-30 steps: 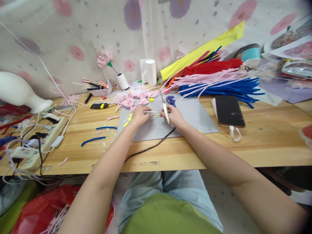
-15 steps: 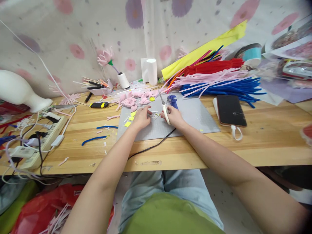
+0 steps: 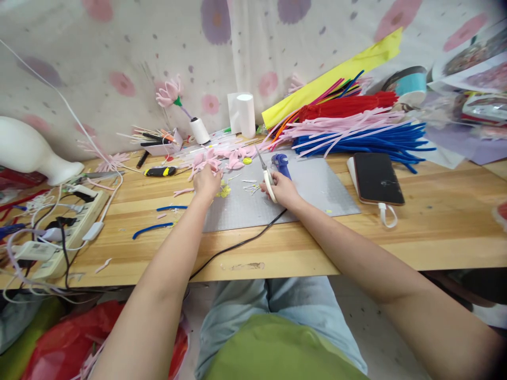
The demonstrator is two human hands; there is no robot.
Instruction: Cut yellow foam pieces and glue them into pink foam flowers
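Note:
In my right hand is a pair of scissors with white handles, blades pointing away from me. My left hand is low over the left part of the grey mat, beside small yellow pieces that look blurred. Its fingertips are partly hidden, and I cannot make out whether they grip anything. Just beyond lie pink fuzzy petals. Between my hands is a small group of thin white strips with yellow tips. A blue glue gun rests behind my right hand.
Bundles of blue pipe cleaners and pink ones lie at the back right. A phone sits to the right, a power strip to the left. A black cable crosses the front. A pink flower stands behind.
My left hand has moved left, away from the white strips toward the pink petals. The yellow pieces beside it have shifted slightly right. My right hand stays put with the scissors.

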